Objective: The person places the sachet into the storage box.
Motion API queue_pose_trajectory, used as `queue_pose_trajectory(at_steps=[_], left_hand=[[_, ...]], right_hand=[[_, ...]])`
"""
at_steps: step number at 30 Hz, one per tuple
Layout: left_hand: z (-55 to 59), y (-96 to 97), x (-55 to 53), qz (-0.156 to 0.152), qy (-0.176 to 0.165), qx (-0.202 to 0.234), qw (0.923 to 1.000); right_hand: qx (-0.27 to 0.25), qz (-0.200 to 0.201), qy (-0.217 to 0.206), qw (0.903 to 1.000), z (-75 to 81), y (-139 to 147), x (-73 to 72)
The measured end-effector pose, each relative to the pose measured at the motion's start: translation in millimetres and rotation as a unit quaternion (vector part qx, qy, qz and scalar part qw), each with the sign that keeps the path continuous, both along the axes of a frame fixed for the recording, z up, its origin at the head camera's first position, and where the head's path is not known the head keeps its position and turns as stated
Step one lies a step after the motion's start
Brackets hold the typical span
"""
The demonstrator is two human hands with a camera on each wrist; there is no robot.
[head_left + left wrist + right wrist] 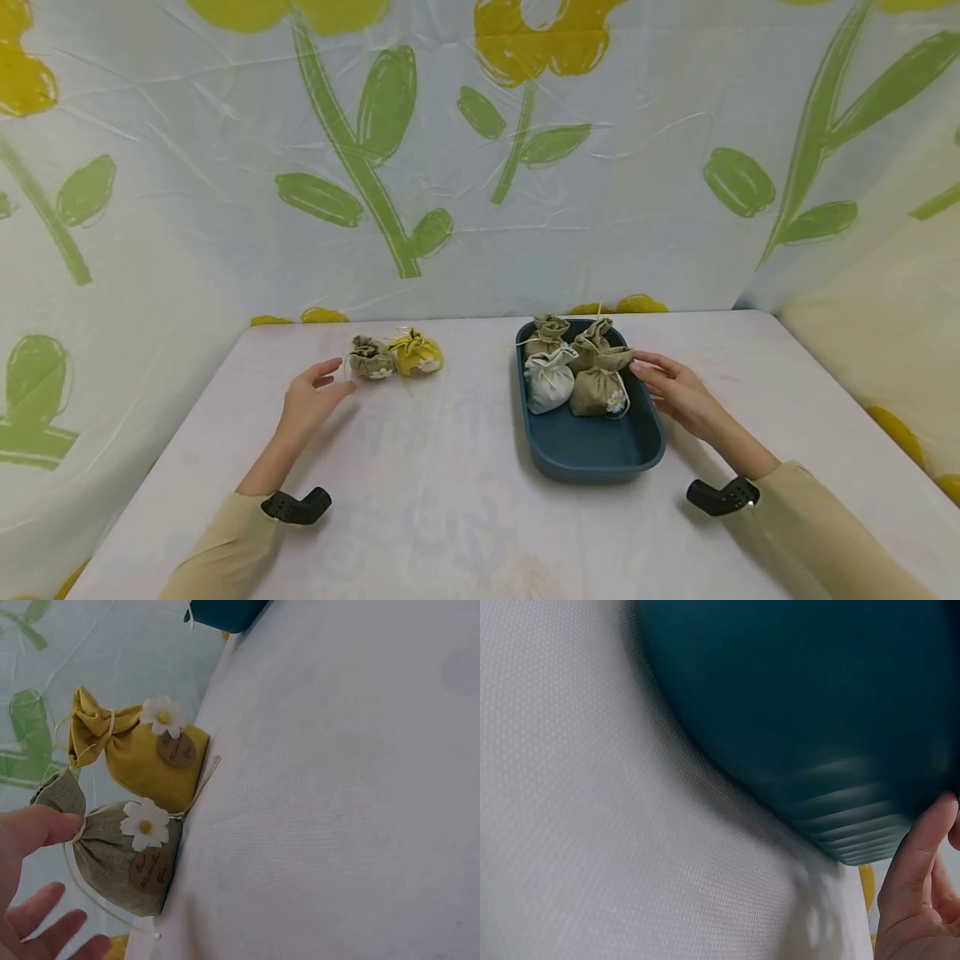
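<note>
My left hand (309, 402) is beside a grey-brown drawstring pouch (371, 358), fingers spread around its left side and not gripping it. The left wrist view puts the thumb at the tied neck of that pouch, which bears a white flower and a brown tag. A yellow drawstring pouch (417, 354) stands just to its right. My right hand (682, 400) is at the right rim of a dark blue bin (592, 467), fingers extended near the rim. Inside are a white pouch (549, 383), a brown pouch (597, 392) with a flower, and other brown pouches behind.
A pale cloth covers the table (450, 492). Behind it hangs a flower-printed curtain (637, 167). Black wrist cameras sit on both of the person's sleeves (232, 533).
</note>
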State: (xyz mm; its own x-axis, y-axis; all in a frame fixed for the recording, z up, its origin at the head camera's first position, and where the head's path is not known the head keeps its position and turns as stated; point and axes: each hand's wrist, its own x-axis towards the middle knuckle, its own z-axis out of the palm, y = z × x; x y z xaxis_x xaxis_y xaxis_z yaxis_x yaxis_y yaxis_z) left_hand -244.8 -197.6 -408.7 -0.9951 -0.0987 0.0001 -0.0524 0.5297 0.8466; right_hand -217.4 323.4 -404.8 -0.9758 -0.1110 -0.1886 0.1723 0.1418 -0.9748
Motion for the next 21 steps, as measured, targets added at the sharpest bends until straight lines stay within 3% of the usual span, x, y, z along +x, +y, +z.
queue_pose_trajectory(at_steps=[9, 21], left_hand=[[-1.9, 5.0, -14.2, -0.029, 0.056, 0.036, 0.9974], [-5.8, 10.1, -29.8, -0.058, 0.069, 0.05, 0.9947]], right_hand=[[-0.006, -0.006, 0.001, 1.0, -1.2, 0, 0.3], [0.002, -0.005, -0.002, 1.0, -2.0, 0, -0.5]])
